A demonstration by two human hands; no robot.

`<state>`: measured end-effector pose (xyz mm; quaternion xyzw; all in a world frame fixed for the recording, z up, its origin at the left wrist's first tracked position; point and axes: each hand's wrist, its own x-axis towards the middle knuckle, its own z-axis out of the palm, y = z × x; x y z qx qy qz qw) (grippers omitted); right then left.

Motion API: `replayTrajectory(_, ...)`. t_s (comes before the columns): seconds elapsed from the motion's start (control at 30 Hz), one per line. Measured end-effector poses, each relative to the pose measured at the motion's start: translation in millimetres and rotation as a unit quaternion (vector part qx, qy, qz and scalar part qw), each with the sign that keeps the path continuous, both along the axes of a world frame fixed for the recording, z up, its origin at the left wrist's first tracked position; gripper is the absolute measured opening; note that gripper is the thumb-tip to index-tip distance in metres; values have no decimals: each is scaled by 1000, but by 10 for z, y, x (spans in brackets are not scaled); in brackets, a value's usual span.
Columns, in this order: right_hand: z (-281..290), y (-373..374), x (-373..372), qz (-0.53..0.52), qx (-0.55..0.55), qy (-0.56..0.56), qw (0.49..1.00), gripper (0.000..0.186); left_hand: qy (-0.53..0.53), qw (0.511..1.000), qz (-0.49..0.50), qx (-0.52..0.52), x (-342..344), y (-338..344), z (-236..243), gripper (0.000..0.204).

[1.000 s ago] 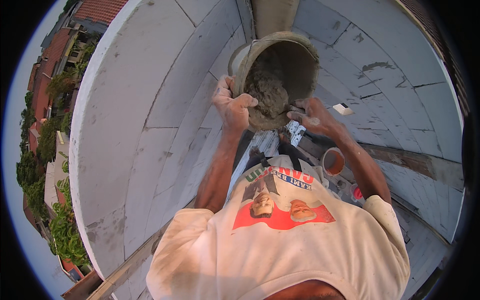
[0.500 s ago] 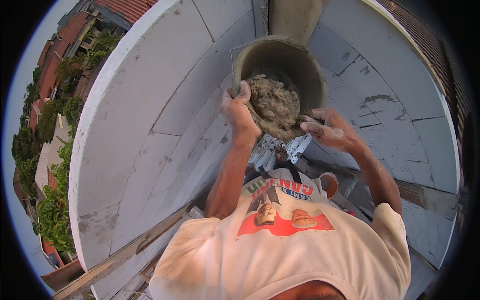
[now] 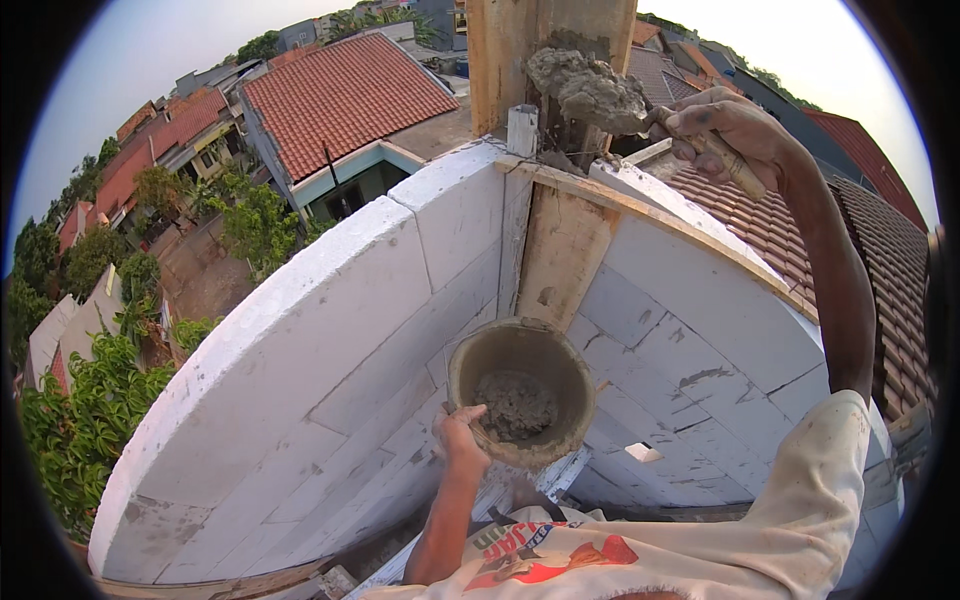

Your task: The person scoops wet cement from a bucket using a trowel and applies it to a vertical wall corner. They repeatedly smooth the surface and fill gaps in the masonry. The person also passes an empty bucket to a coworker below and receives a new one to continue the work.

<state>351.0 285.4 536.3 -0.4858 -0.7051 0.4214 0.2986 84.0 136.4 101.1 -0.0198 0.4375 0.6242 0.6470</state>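
Note:
My left hand [image 3: 460,438] grips the near left rim of a round grey bucket [image 3: 574,385], which is tilted toward me. Wet grey mortar [image 3: 516,405] lies in its bottom. My right hand [image 3: 735,130] is raised high at the right, its fingers wrapped round the handle of a trowel [image 3: 742,172]. A thick heap of mortar [image 3: 590,92] covers the trowel's blade, hiding it. The load is held in front of an upright timber-boarded column [image 3: 503,75], above the wall corner. Whether the mortar touches the boards I cannot tell.
White block walls [image 3: 330,290] meet at the corner behind the bucket. A timber strip [image 3: 680,228] runs along the right wall's top, and a short wooden post [image 3: 521,130] stands at the corner. Beyond lie tiled roofs [image 3: 345,95] and trees [image 3: 90,420] far below.
My right hand has risen from the bucket's rim up to the column with the mortar-loaded trowel. My left hand still holds the bucket, now with less mortar showing. The view has tilted upward.

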Motion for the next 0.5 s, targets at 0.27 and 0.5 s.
replayTrajectory(0.27,91,1396,-649,-97,485,-582,646,17,53,993,78,-67,-228,-204,-406,31)
replayTrajectory(0.5,-654,458,-540,-190,538,-401,717,33,107,990,48,-75,-323,-28,-666,30)
